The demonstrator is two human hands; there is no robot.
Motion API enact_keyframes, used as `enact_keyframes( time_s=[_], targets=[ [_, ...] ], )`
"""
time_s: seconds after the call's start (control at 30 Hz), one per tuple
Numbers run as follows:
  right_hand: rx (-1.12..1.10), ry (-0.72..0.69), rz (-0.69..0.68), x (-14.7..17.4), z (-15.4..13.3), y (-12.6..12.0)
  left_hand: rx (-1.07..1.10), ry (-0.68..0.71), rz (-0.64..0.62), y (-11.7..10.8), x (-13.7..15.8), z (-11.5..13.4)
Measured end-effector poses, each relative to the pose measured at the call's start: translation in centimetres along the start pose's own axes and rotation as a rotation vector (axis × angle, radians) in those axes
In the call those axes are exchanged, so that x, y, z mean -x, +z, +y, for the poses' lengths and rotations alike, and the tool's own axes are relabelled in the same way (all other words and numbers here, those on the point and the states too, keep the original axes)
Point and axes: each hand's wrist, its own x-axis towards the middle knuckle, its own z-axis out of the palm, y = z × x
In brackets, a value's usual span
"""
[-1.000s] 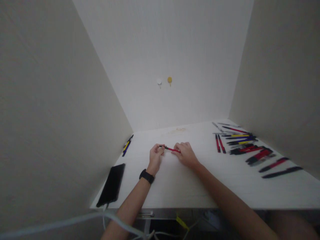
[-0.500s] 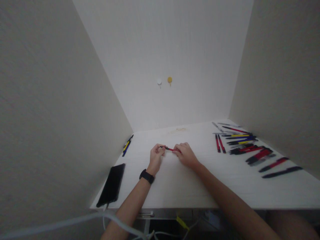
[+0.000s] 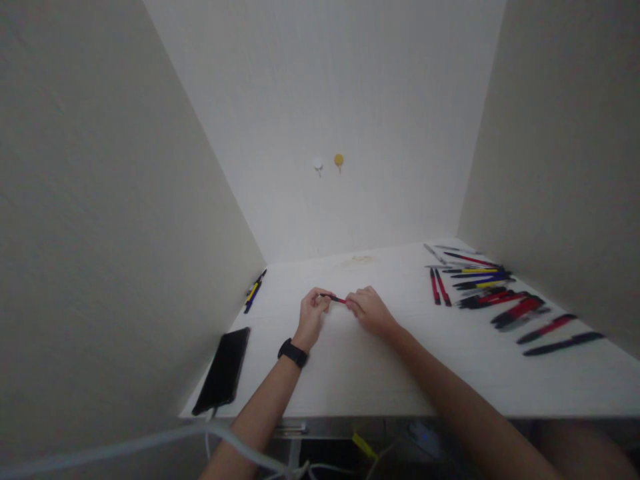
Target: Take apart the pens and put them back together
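Between my two hands, just above the white tabletop, is a thin red and black pen. My left hand, with a black watch at its wrist, is closed on the black end. The fingers of my right hand are closed round the red end, hiding its tip. Black shows along most of the stretch between the hands, with a short red piece beside my right fingers. Whether the pen's parts are fully joined is too small to tell.
Along the right wall lie many red, black, yellow and blue pens; two red pens lie apart from them. A few pens lie by the left wall. Nearer, a black phone has a white cable attached.
Between my hands, less red and more black of the pen shows now. My right hand has shifted very slightly; both hands keep their hold.
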Motion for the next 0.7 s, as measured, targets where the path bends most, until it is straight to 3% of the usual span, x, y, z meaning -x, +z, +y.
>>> enact_keyframes(
  time_s=[0.2,0.3,0.4,0.53,0.63,0.7],
  targets=[
    [-0.045,-0.002,0.021,0.0,0.4,0.5,-0.049,0.003,0.001,-0.1,-0.2,-0.2],
    [-0.212,0.094,0.122,-0.1,0.7,0.4,-0.193,0.044,-0.033,0.4,-0.1,-0.5],
    [-0.491,0.270,0.315,-0.1,1.1,0.3,-0.459,0.130,-0.184,1.3,0.5,-0.6],
    [-0.896,0.486,0.544,-0.3,1.9,0.5,-0.871,0.330,-0.500,2.4,1.6,0.0],
    [-1.074,0.598,0.621,-0.5,2.5,1.0,-0.990,0.361,-0.569,2.7,2.0,0.7],
    [-1.073,0.627,0.638,-0.5,2.9,1.1,-1.002,0.352,-0.566,2.8,2.0,1.0]
  ],
)
